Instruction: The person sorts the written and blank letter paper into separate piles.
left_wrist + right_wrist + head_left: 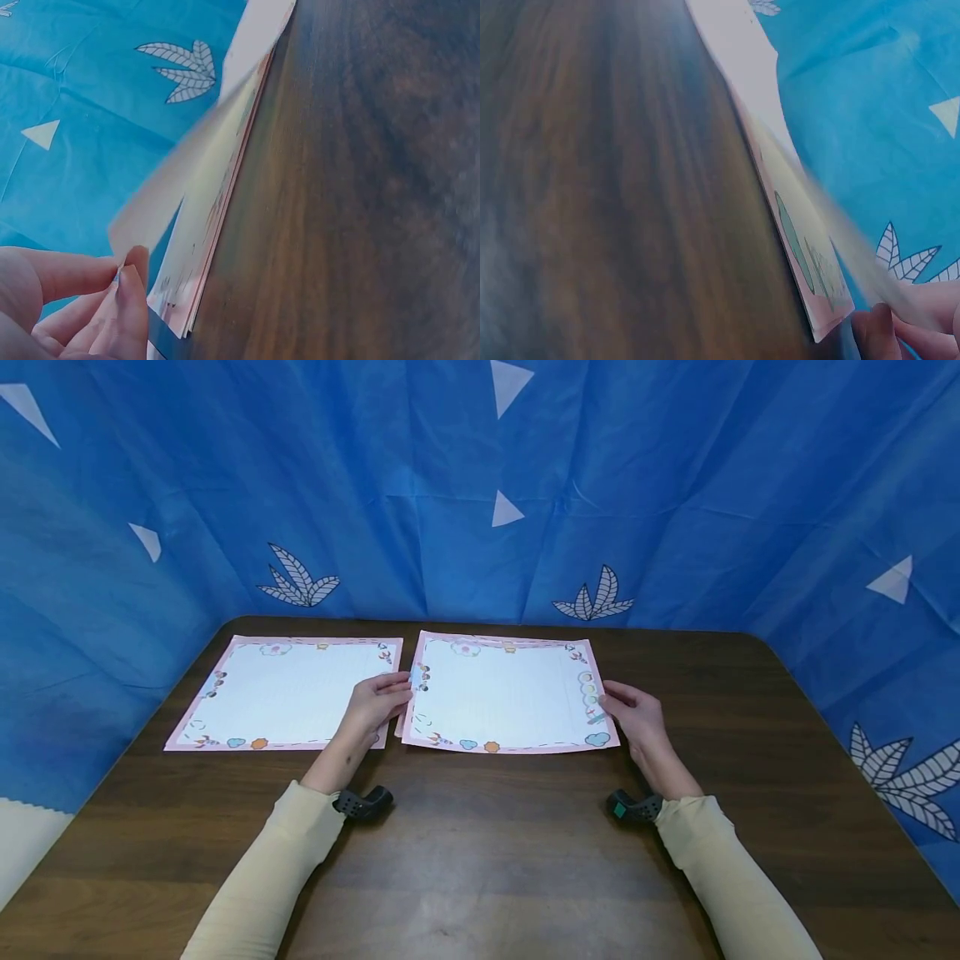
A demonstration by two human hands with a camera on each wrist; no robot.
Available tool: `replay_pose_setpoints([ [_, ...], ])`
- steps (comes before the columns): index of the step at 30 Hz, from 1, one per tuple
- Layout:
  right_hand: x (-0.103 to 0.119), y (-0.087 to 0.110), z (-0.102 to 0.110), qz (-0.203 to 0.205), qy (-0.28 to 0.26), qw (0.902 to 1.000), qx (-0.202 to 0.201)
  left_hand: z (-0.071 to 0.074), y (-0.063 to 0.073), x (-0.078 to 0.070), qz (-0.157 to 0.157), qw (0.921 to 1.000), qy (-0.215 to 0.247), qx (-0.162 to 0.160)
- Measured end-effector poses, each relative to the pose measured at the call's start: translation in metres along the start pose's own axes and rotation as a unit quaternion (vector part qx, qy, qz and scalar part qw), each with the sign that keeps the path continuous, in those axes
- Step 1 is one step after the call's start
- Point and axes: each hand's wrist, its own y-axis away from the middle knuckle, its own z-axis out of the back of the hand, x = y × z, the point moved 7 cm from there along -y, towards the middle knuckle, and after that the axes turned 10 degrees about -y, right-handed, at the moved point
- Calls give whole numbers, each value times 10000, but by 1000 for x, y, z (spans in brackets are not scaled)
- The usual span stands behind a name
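Note:
A sheet of paper (510, 697) with a pink border and small cartoon drawings is raised at its sides above a stack of similar sheets (201, 247). My left hand (378, 703) pinches its left edge between thumb and fingers. At the opposite edge, my right hand (633, 714) pinches the same sheet. Both wrist views show the held sheet's ends lifted off the stack, with a gap beneath. Another paper with the same border (285, 693) lies flat to the left, partly covered by my left hand and wrist.
Everything lies on a dark brown wooden table (487, 843). Behind it hangs a blue curtain (450, 552) with white triangles and leaf prints. A dark device is strapped to each wrist, below cream sleeves (262, 877).

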Motion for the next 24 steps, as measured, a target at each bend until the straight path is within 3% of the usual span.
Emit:
replay_pose_setpoints([
  [4, 2, 1, -1, 225, 83, 9997, -15, 0, 1, -1, -46, 9998, -201, -50],
  [9, 0, 0, 0, 205, 63, 9997, -81, -1, 3, 0, -114, 9991, -409, -27],
  [15, -1, 0, 3, 294, 128, 9994, -136, -1, 3, 1, -305, 9985, -461, -16],
  [24, 4, 2, 4, 212, 88, 9995, -198, 7, 3, -1, -351, 9982, -465, -167],
])
